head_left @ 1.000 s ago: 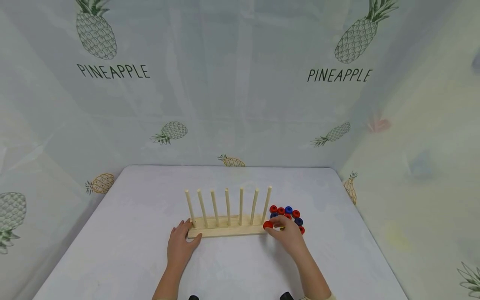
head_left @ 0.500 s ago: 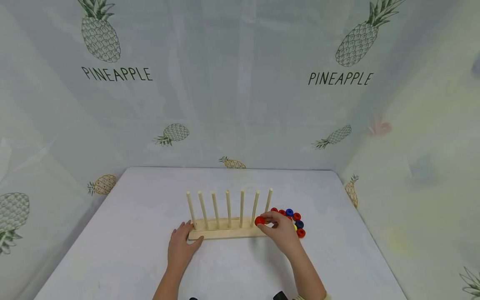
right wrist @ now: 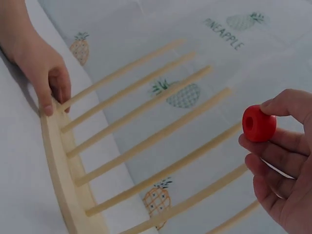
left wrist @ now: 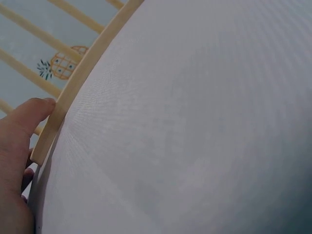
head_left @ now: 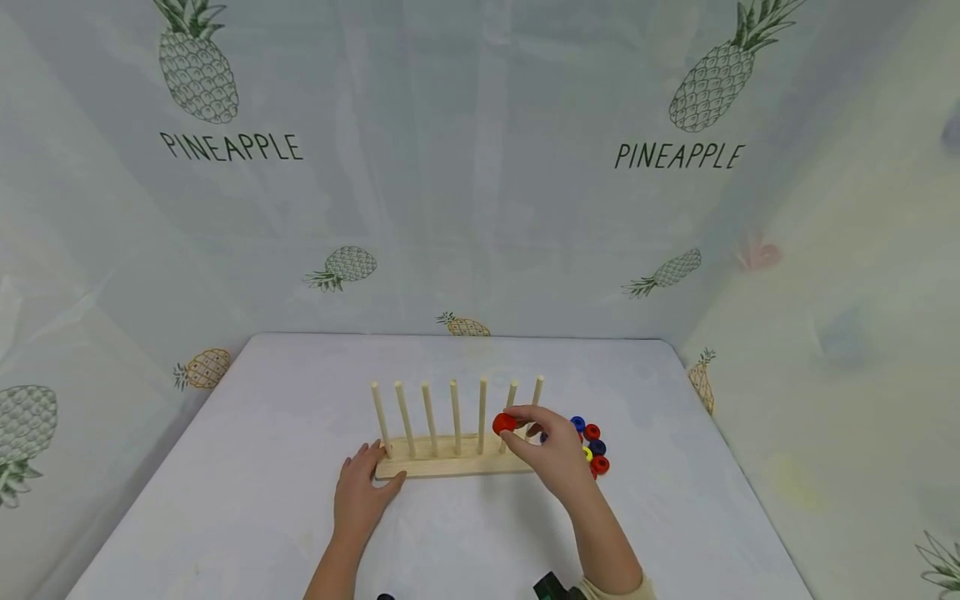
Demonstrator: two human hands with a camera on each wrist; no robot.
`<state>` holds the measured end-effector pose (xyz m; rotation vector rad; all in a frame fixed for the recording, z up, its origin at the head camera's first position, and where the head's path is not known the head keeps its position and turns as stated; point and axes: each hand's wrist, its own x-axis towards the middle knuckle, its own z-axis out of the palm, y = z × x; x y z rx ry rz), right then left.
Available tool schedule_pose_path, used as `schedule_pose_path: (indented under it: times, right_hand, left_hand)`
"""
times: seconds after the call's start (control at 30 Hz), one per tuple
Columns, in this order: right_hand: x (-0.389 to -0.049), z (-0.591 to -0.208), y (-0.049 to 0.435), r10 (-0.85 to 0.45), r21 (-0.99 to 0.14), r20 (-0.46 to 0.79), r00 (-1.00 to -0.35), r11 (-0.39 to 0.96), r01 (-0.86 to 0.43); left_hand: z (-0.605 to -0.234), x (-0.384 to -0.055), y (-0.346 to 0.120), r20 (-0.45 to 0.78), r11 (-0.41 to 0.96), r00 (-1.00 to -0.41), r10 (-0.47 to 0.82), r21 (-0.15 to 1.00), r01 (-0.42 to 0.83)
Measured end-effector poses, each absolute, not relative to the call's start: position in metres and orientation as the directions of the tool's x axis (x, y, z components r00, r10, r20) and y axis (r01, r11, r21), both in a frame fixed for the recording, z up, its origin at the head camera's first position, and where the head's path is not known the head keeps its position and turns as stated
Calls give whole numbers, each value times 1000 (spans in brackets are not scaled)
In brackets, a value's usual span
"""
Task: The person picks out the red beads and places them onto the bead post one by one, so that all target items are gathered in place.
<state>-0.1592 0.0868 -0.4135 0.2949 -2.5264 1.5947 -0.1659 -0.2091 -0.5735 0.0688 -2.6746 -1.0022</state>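
Observation:
A pale wooden peg stand (head_left: 457, 468) with several upright dowels (head_left: 454, 417) stands on the table. My left hand (head_left: 362, 493) grips the stand's left end, thumb on the front edge and fingers behind, as the right wrist view shows. My right hand (head_left: 558, 457) pinches a red bead (right wrist: 259, 124) between thumb and fingers. That bead is held in the air in front of the pegs toward the stand's right end, apart from the peg tips in the right wrist view. Its hole faces the pegs. No beads show on the dowels.
Loose beads in red, dark blue (head_left: 597, 447), blue (head_left: 577, 423) and yellow (head_left: 588, 454) lie right of the stand, partly hidden by my right hand. The white table (head_left: 285, 400) is backed by a pineapple-print curtain (head_left: 480, 183).
My right hand has lifted the red bead and carried it left, from beside the rightmost peg to in front of the pegs further left. The left hand keeps its place on the stand.

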Motion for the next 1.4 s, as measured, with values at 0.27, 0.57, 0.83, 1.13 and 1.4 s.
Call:
schedule_pose_path:
  times: [0.27,0.57,0.83,1.13,1.4]
  right_hand:
    - [-160,-404,77,-117,-862,297,-948,395,-318]
    - [-166,-391,70,-146,-822,424,-894,354,-447]
    - [-177,-382,63,-173,-782,514,-840,308,-541]
    - [-187,-373,52,-207,-745,567,-797,283,-604]
    - [-196,-366,45,-218,-747,536,-816,329,-579]
  left_hand:
    - [-575,-167,-211,261,761,-956,-138,645,66]
    - [-575,-167,-211,247,770,-959,-138,636,53]
    - [-573,-165,-211,259,764,-956,-137,642,65]
    - [-571,-165,-209,258,760,-956,-139,646,64]
    - [-574,-165,-209,290,766,-947,-141,638,81]
